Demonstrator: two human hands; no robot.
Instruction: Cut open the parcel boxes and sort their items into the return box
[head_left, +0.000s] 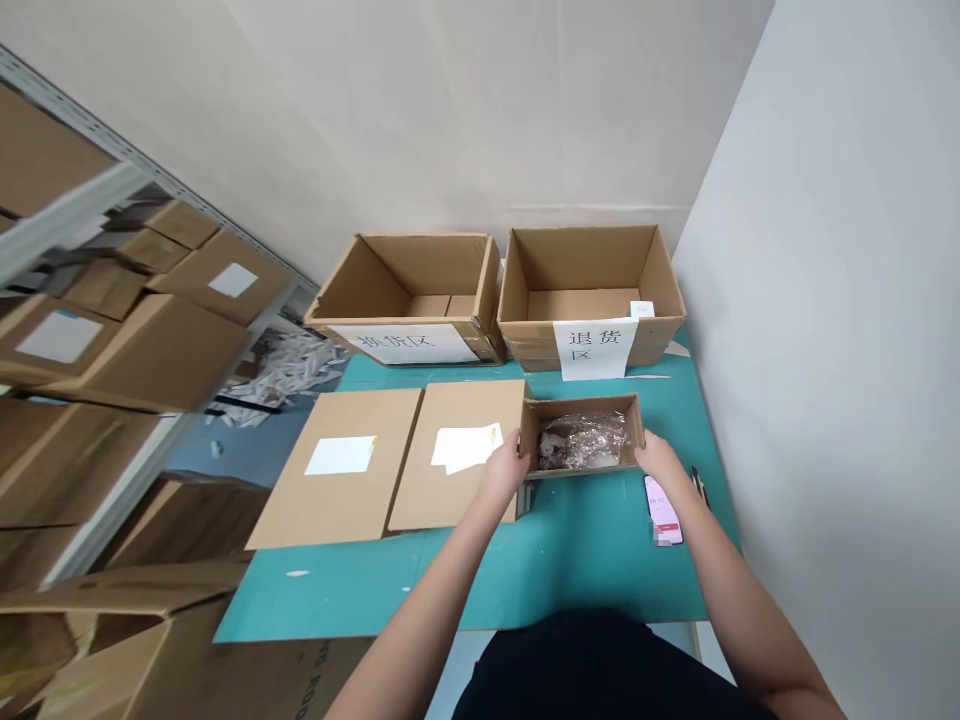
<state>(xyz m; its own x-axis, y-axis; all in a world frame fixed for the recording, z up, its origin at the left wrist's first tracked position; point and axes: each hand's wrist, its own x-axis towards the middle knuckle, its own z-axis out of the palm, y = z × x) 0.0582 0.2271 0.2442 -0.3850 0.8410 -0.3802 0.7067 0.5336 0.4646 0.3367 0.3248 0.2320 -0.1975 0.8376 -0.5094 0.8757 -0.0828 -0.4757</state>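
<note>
Well, what do you see on my remote feed now?

I see two bare hands above a teal work mat (570, 570). The left hand (504, 470) and the right hand (660, 458) press on the two ends of a small cardboard box (581, 407). Their fingers are half bent, so both hands have hold of it.

Where does this box stand, please?

It stands on the mat, at 12 o'clock from the person. Inside lies a plastic-wrapped item (583, 442), but I cannot tell what it is.

And what do I have around the box?

At its 9 o'clock you have two flat cardboard sheets (450, 400), one carrying white papers (465, 447). At its 4 o'clock a phone (663, 510) lies near the right hand. Farther away, at 12 o'clock, stand two open cartons (405, 270), and the right one has a paper sign (592, 348) reading 退货区. At 9 o'clock from the person, metal shelves (75, 195) hold more cartons.
</note>
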